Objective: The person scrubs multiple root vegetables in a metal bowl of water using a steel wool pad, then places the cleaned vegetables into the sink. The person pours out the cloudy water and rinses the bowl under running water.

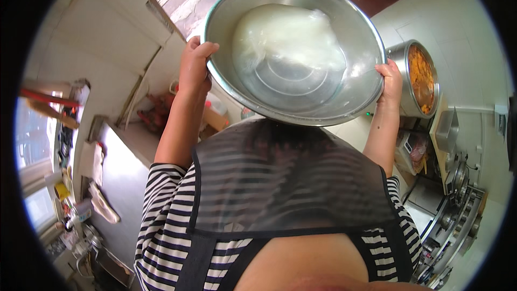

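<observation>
A large round stainless steel basin (299,115) is held up in front of my chest. My left hand (196,64) grips its rim at the left, with the thumb over the edge. At the right, my right hand (389,81) holds the opposite side of the rim. Inside the basin lies a pale, whitish, glossy mass (286,36) with wrinkled clear film or liquid at its edges; which of these it is, I cannot tell. The fingers beneath the rim are partly hidden.
A deep metal pot (398,72) with orange food stands just right of my right hand. Farther right are an empty-looking metal tray (447,131) and shelves with pans. A metal-topped table (125,173) with a cloth (103,204) is at the left, near a window.
</observation>
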